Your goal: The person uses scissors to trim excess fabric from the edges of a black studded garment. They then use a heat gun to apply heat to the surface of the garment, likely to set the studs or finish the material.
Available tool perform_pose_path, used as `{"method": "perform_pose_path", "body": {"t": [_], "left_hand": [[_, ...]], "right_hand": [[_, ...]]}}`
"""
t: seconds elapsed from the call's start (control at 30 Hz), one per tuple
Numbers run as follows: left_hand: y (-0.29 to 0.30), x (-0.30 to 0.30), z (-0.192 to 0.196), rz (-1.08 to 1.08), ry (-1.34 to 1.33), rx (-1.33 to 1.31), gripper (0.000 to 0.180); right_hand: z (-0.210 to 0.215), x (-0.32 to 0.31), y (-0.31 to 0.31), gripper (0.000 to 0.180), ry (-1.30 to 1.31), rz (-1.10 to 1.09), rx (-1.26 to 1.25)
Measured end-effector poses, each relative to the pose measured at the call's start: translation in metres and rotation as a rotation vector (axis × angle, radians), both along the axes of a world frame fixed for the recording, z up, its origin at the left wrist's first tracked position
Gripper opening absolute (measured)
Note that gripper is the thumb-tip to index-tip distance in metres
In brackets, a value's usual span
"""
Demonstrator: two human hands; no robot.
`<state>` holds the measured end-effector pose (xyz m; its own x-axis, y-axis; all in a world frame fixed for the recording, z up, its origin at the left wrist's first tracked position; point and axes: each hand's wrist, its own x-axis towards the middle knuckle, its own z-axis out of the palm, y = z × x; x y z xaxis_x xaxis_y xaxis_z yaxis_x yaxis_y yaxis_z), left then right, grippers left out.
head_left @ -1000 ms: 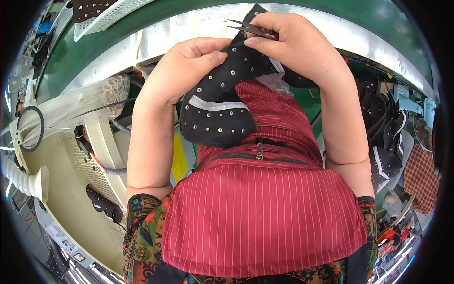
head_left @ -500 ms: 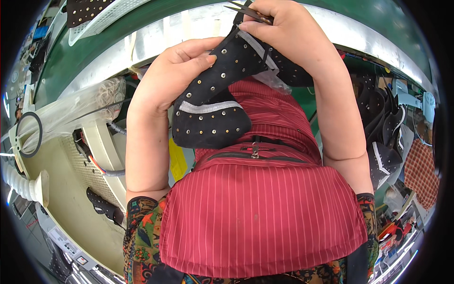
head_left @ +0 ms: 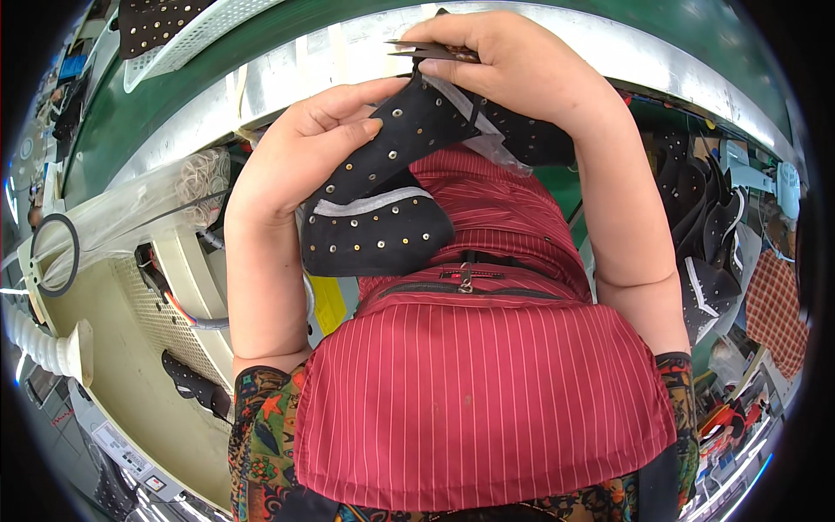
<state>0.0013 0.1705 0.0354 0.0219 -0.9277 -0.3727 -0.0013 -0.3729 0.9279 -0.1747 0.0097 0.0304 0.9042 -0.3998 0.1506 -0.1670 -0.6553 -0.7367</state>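
Note:
A black fabric piece dotted with metal eyelets and edged with grey strips hangs folded above my lap. My left hand pinches its upper left edge between thumb and fingers. In my right hand is a pair of dark thread snips, blades pointing left, just above the top corner of the fabric. The right thumb and fingers also touch that corner. Part of the fabric is hidden behind my right hand and wrist. A clear plastic scrap or film dangles beside a grey strip.
A pale metal table edge runs across ahead of me. At left stands a cream machine tray with another black piece in it. More black studded pieces hang at right. A white basket sits far left.
Both hands and the fabric have shifted slightly left and down. The snips have turned from slanting to nearly level, their blades now close to the fabric's top corner.

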Motion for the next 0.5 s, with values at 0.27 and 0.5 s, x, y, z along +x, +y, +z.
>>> {"method": "perform_pose_path", "body": {"t": [0.27,0.5], "left_hand": [[-0.005,0.003,-0.004,-0.136,-0.261,-0.092,0.039],[-0.017,-0.018,0.001,0.0,-0.484,-0.118,0.024]], "right_hand": [[-0.008,0.002,0.013,0.018,0.077,-0.004,-0.063],[-0.003,0.005,0.016,0.019,0.067,0.01,0.02]]}}
